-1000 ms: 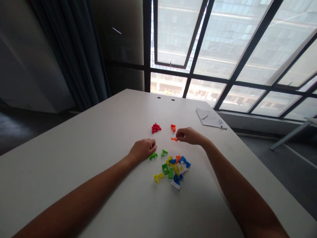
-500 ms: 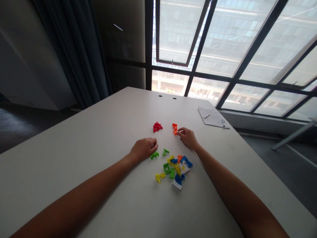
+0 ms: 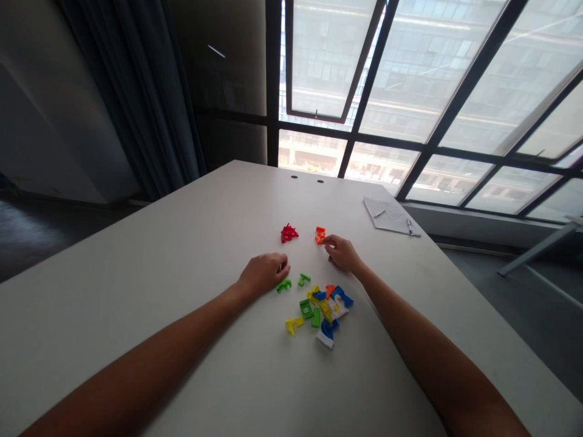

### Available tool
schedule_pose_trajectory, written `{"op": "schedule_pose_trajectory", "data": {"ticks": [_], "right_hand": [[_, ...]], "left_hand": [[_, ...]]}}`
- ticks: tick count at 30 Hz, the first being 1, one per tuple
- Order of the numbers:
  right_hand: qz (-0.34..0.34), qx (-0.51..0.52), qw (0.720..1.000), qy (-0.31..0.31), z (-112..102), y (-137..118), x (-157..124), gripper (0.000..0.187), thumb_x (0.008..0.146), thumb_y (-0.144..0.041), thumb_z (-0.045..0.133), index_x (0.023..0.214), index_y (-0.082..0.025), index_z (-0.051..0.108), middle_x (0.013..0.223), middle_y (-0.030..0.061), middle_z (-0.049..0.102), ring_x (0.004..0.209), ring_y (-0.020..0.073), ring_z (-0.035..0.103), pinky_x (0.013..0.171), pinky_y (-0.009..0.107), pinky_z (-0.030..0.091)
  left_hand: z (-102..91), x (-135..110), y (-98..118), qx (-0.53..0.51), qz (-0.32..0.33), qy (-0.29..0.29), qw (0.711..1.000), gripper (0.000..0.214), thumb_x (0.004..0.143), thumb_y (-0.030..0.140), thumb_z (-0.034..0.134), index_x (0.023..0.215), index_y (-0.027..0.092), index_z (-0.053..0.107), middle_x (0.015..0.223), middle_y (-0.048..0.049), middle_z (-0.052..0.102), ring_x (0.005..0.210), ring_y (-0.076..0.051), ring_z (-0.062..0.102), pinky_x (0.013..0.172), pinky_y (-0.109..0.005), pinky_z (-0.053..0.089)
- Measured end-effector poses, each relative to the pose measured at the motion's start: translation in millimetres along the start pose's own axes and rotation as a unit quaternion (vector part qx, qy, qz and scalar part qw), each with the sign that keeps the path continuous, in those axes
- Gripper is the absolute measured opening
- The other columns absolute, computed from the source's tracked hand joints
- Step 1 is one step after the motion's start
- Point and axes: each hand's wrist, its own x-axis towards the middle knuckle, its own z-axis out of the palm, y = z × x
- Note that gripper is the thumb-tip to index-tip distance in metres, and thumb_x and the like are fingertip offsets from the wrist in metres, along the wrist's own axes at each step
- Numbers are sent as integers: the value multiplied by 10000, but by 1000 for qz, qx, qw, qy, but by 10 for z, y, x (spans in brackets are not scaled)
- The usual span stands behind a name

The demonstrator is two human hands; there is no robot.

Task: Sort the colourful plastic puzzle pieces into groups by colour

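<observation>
My right hand (image 3: 342,252) is at the small group of orange plastic pieces (image 3: 320,235), its forefinger stretched out against the nearest one and the thumb apart below. No piece shows between those fingers. My left hand (image 3: 265,271) rests on the table with its fingers curled in, and I see nothing in it. Just below it lies a green piece (image 3: 284,285), with a smaller green piece (image 3: 304,279) to the right. Beyond the left hand sits a heap of red pieces (image 3: 288,232).
Between my forearms on the white table (image 3: 191,230) lies a mixed pile with yellow (image 3: 325,309), blue (image 3: 344,295) and white pieces (image 3: 325,340). One orange piece (image 3: 330,291) is among them. Paper sheets (image 3: 387,213) with pens lie at the right edge, near the windows.
My right hand's fingers have come off the orange piece they were pinching. That piece now sits closer to the other orange ones. My left hand has stayed in place.
</observation>
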Motion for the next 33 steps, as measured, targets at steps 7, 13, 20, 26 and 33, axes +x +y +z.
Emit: {"op": "schedule_pose_trajectory", "data": {"ticks": [7, 13, 20, 26, 33], "right_hand": [[-27, -67, 994, -87, -260, -250, -7, 150, 863, -158, 575, 954, -196, 688, 1039, 28, 764, 558, 95, 662, 658, 238, 540], [17, -144, 905, -399, -617, -584, -169, 206, 856, -314, 673, 1034, -224, 725, 865, 25, 769, 666, 158, 703, 605, 246, 503], [-8, -204, 878, -434, -522, -713, -252, 222, 794, -317, 757, 1004, -245, 765, 841, 11, 766, 685, 156, 691, 614, 237, 455], [-42, -237, 853, -463, -377, -729, -230, 271, 750, -311, 802, 1011, -243, 767, 978, 7, 766, 807, 160, 680, 628, 217, 428], [-23, -184, 875, -448, -408, -513, -143, 227, 781, -290, 754, 993, -209, 749, 938, 24, 746, 776, 162, 682, 647, 229, 458]], "left_hand": [[15, -1, -17, 9, 10, 5, 1000, 266, 963, 424, 465, 870, 240, 632, 873, -37, 705, 762, -196, 620, 632, -287, 370], [24, -5, -22, 7, 18, 14, 1000, 255, 960, 415, 466, 858, 241, 621, 867, -30, 703, 749, -196, 612, 622, -290, 355], [17, -7, -26, 15, 23, 17, 999, 251, 965, 412, 472, 841, 235, 599, 858, -23, 700, 741, -188, 615, 602, -286, 332], [20, -4, -25, 20, 20, 14, 1000, 233, 954, 406, 485, 848, 236, 605, 867, -22, 700, 739, -186, 609, 603, -290, 325], [34, 3, -42, 16, 24, 17, 999, 237, 953, 401, 468, 836, 236, 592, 837, -17, 685, 724, -183, 599, 594, -298, 311]]}}
